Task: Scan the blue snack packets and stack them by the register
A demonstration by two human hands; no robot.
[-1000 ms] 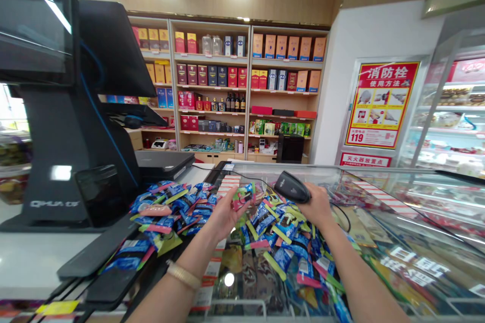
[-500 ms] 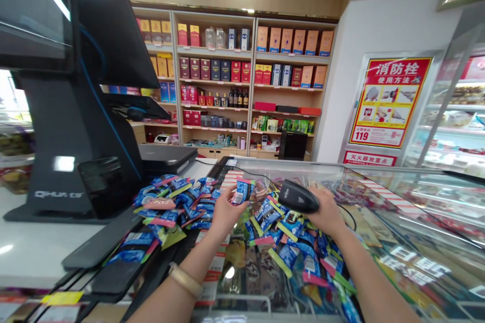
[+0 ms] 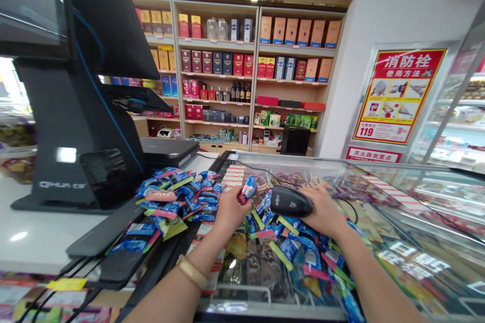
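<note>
Passage between the left hand (image 3: 229,210) and right hand (image 3: 326,210) was narrowed by the black handheld scanner (image 3: 291,201). Heaped blue sachets (image 3: 178,197) obstructed low travel leftward toward the black POS terminal (image 3: 76,126); a thin black cable (image 3: 265,170) crossed the glass freezer lid (image 3: 397,197), with open air above it

A red-and-yellow poster (image 3: 398,96) is headed 消防栓 使用方法 and shows the number 119 at its lower left; the small red-lettered sign (image 3: 373,154) beneath it reads 灭火器放置点. The black base of the checkout terminal (image 3: 56,184) bears a logo that looks like "QHUA DF", not fully certain. Print on the blue packets (image 3: 170,197) and the handheld barcode scanner (image 3: 291,201) is too small to read.
</note>
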